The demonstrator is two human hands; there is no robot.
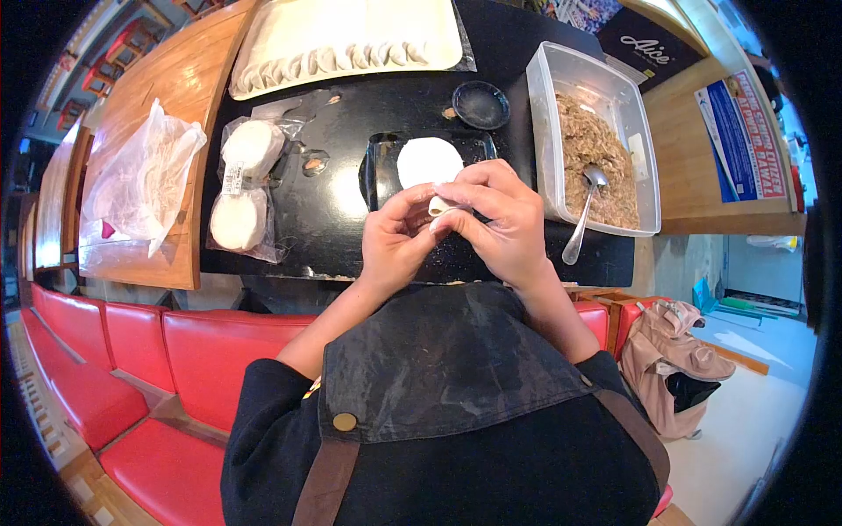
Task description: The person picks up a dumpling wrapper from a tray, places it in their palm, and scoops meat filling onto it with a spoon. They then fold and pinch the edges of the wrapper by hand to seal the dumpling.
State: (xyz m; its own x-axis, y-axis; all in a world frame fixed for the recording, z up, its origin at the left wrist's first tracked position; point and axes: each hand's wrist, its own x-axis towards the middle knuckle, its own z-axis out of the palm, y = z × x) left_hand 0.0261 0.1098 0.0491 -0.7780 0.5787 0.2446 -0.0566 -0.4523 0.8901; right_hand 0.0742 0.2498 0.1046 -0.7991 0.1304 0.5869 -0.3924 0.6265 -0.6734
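Note:
Between the fingertips of both hands is a folded dumpling, its pale dough edge showing. My left hand pinches it from the left, and my right hand pinches it from the right with thumb and forefinger. Much of the dumpling is hidden by the fingers. Just beyond the hands, a stack of round white dumpling wrappers lies on a black tray. A small dark bowl stands behind the tray, to the right.
A plastic tub of minced filling with a metal spoon stands at the right. At the back, a cream tray bears a row of dumplings. Packaged wrappers and a plastic bag lie left.

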